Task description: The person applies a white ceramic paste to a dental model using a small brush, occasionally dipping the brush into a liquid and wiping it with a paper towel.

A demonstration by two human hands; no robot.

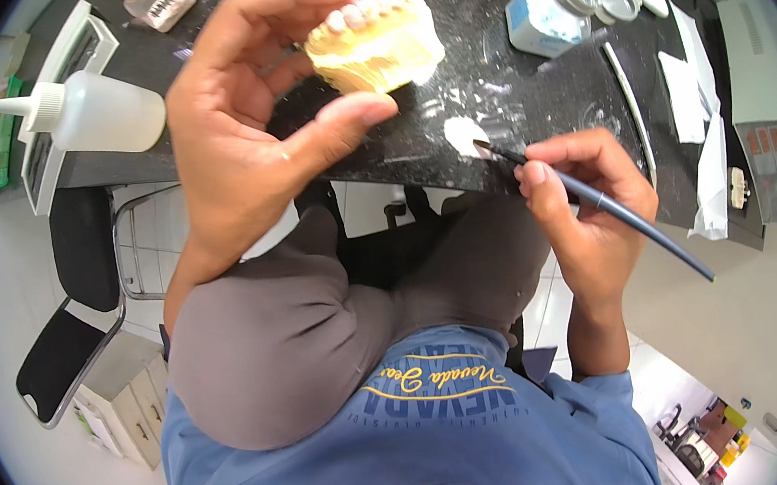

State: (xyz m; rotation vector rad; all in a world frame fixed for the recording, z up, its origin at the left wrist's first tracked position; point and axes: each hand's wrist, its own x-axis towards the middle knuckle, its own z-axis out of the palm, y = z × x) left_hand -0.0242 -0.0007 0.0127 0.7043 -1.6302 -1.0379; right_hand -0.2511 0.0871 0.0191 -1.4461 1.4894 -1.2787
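Note:
In my left hand (238, 140), fingers closed around its side and thumb beneath, is a yellow dental cast (375, 52) with pale teeth along its top and a small brass-coloured piece behind. My right hand (586, 206) grips a slim blue-grey brush (646, 229) with a dark tip, which is at the edge of a small white patch (465, 136) of material on the black desk (398, 155). Past the cast, to the right, stands an uncapped jar (536, 23) of clear plastic with a bluish label, its lid (616, 4) beside it.
At the left are a white squeeze bottle (105, 112), a white-framed object (69, 59) and a small orange-capped bottle (159, 8). At the right lie a white rod (630, 114), paper strips (684, 94) and a grey machine (761, 66). A black chair (83, 249) stands left of my legs.

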